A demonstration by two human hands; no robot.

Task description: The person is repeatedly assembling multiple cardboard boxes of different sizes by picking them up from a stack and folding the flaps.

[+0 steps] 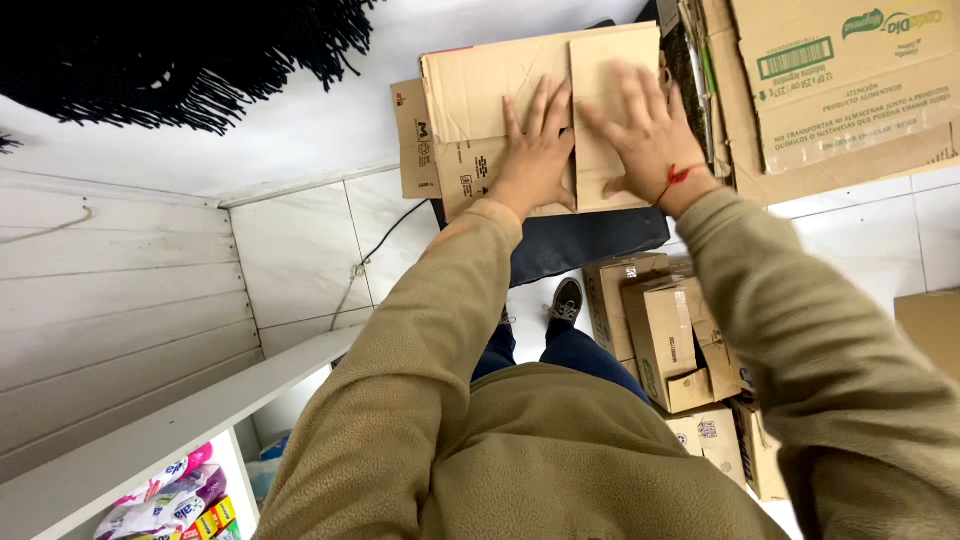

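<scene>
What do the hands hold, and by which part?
Nothing is gripped: left hand and right hand press flat on the box flaps.

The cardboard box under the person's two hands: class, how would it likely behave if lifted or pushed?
The cardboard box looks thin-walled, so probably light for its size. Both the left hand and right hand press its flaps flat, suggesting they bend easily. Flat-sided, it should slide rather than roll.

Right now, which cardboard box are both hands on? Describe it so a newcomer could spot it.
Start at the white tiled floor, then look up to the picture's top centre. The flat brown cardboard box lies there on something dark, under the left hand and right hand; the other boxes go untouched.
</scene>
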